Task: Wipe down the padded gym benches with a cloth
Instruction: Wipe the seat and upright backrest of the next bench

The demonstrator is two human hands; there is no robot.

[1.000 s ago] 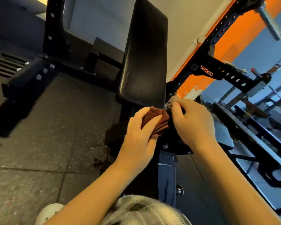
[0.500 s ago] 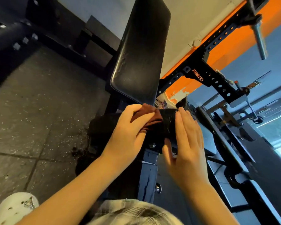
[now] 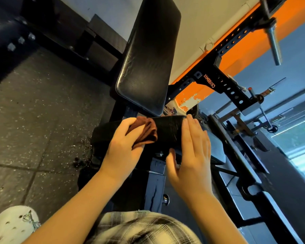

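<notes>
The left hand [image 3: 121, 147] clutched a crumpled rust-brown cloth [image 3: 146, 132] against the black padded seat surface [image 3: 169, 127], while the right hand [image 3: 192, 155] lay flat, fingers straight, on its right end

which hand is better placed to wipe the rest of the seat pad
The left hand, probably: it holds the cloth on the seat pad. The right hand lies flat on the pad's right end, with no cloth.

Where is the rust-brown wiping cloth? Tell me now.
Head view, centre: the rust-brown cloth sits on the black padded seat, gripped by the left hand, left of the flat right hand.
</notes>
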